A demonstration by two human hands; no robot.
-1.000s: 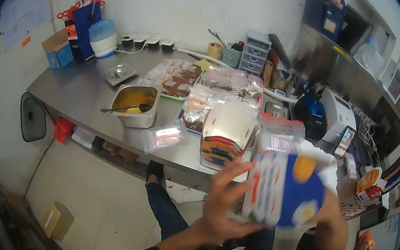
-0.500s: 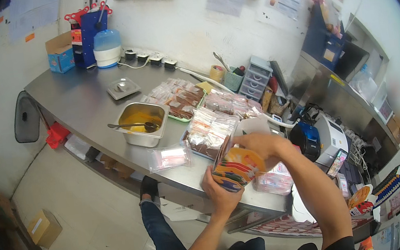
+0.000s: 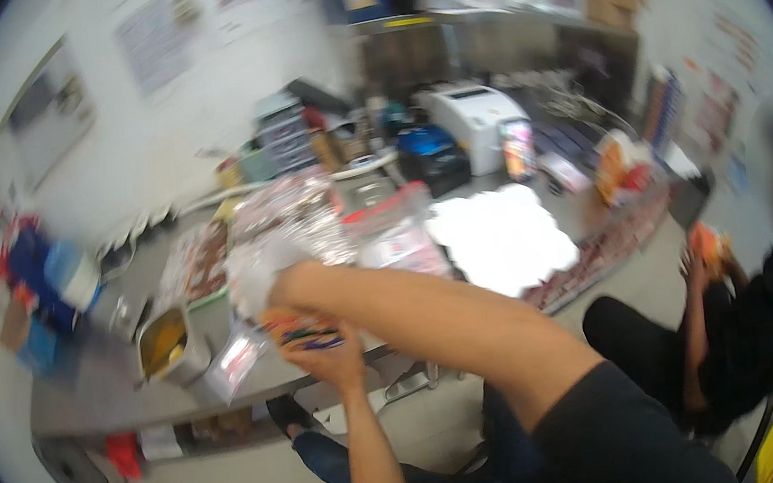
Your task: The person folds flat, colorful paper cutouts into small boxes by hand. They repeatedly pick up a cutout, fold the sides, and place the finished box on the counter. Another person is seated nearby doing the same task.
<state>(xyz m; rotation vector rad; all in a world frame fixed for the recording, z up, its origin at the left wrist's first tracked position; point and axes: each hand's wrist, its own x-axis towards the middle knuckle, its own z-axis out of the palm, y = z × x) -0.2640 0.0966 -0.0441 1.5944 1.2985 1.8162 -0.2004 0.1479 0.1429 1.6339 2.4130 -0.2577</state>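
Note:
A colourful printed paper carton, orange with dark stripes, is held low over the counter's front edge. My left hand is closed round its near side. My right hand bends over the top of the carton, with its fingers hidden behind the wrist and smeared by motion. A pale, blurred shape, perhaps a carton flap, shows just beyond that hand. Behind lie silvery filled packets in a pile. Beside the carton, on the left, is a clear bag of small packets.
A steel pan of yellow contents stands left on the counter. Right of my arm are a red-edged zip bag, a bright white sheet-like thing, a phone and a white printer. A seated person holds an orange item.
The view has swung to the right, bringing the seated person and the white sheet-like thing into sight. Both hands stay at the carton, and my right forearm now crosses more of the picture.

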